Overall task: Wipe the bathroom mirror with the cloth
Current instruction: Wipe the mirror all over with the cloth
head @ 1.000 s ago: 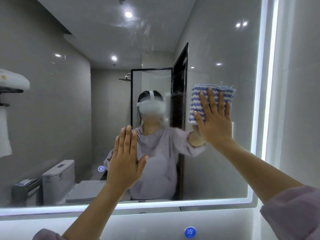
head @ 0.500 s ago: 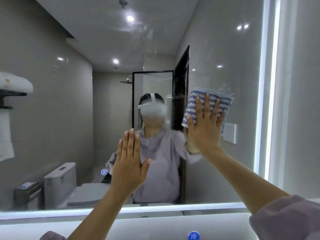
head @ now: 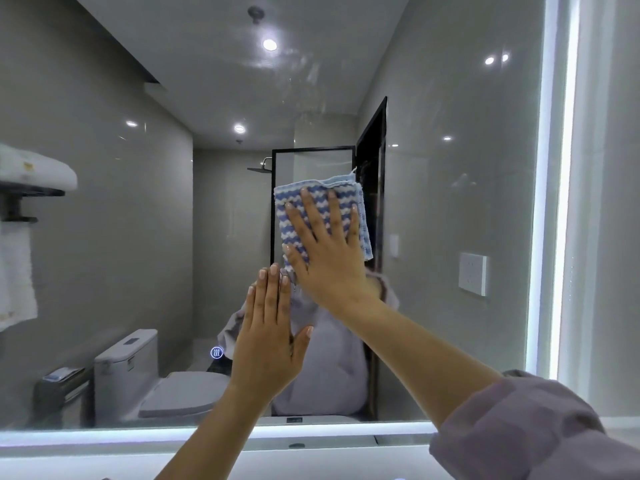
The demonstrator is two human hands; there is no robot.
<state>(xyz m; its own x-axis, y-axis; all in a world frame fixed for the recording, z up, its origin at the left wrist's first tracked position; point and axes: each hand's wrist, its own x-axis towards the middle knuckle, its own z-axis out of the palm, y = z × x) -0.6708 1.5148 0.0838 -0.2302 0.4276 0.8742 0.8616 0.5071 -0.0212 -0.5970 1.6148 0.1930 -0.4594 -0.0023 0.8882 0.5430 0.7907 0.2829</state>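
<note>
The large wall-hung bathroom mirror with its glowing white strip-light border (head: 450,209) fills most of the view, and a patch of faint cloudy streaks (head: 304,74) shows high on the glass, so I judge the wiping to be partway through, with the upper area yet to do. The left hand (head: 268,341) is raised low at centre, fingers straight and together, palm toward the glass and holding nothing; whether it actually touches the surface I cannot tell. The right hand (head: 329,258) lies just above it, fingers spread flat, pressing rather than gripping. Under it the folded blue-and-white wavy-striped cloth (head: 346,190) sits flat against the middle of the mirror. To do this pass well, even pressure through the whole palm should hold the cloth flat, strokes should overlap and reach up to the streaks, and the bare left palm is best kept off the glass, since skin may leave fresh marks.
</note>
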